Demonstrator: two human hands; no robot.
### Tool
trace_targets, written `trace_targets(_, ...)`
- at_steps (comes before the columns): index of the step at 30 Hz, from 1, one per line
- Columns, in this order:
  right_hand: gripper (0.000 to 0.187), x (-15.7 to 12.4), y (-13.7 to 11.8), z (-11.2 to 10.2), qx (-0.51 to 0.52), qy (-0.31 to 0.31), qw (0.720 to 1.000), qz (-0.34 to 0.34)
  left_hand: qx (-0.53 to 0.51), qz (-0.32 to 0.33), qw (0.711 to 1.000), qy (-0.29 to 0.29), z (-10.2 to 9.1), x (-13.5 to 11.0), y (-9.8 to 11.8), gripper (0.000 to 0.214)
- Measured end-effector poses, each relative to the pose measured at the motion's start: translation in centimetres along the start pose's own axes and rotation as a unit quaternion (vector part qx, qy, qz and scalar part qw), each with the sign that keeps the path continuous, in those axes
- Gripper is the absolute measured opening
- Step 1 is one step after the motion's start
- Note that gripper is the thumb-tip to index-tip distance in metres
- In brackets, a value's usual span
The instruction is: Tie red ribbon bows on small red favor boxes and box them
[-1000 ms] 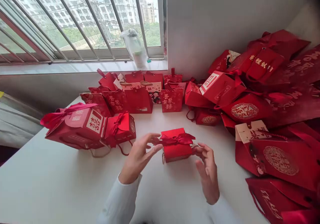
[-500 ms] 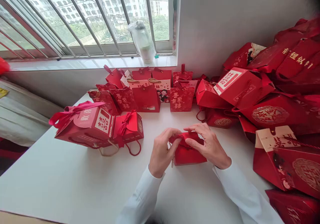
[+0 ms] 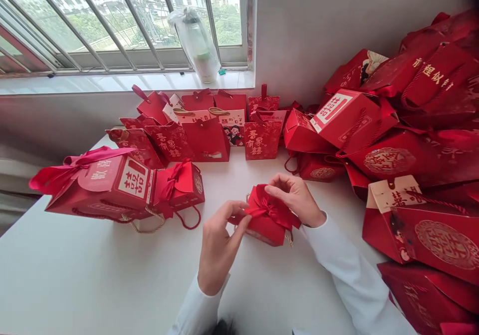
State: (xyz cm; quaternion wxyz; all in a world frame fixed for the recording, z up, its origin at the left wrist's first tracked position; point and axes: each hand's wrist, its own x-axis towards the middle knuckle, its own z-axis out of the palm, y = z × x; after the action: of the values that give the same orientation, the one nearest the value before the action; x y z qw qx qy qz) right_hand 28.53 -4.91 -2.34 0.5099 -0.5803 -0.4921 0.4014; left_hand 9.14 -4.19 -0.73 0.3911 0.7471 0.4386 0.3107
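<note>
A small red gift box (image 3: 262,231) stands on the white table in front of me. A red ribbon bow (image 3: 267,211) sits across its top. My left hand (image 3: 221,242) is at the box's left side, thumb and fingers pinched on a loose part of the ribbon. At the far right edge of the lid is my right hand (image 3: 297,200), its thumb and curled fingers gripping the box there. Part of the lid behind that hand is hidden. A thin gold cord (image 3: 290,238) hangs at the box's right side.
To the left stand a large ribboned red box (image 3: 101,190) and a smaller red box (image 3: 183,187) with cord handles. Several red gift bags (image 3: 207,140) line the wall side. A high pile of red boxes (image 3: 396,160) fills the right. A plastic-wrapped bottle (image 3: 200,50) stands on the windowsill.
The small gift box has been turned, and its bow now shows on top. My hands have moved apart, the left to the box's left side. The whole view has shifted slightly.
</note>
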Motion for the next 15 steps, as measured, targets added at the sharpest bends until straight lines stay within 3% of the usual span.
trace_targets(8,0.023,0.0,0.2,0.0,-0.017,0.001,1.0,0.007,0.018,-0.016,0.99,-0.137,-2.3,-0.5,0.3,0.01)
trace_targets(12,0.021,-1.0,-0.7,-0.8,-0.053,0.039,0.998,-0.006,0.078,0.021,0.993,-0.082,-2.0,0.1,0.9,0.01)
trace_targets(15,0.008,-3.7,-1.6,-1.7,-0.155,0.082,0.983,-0.062,0.125,0.102,0.986,-0.039,-1.4,1.2,1.2,0.009)
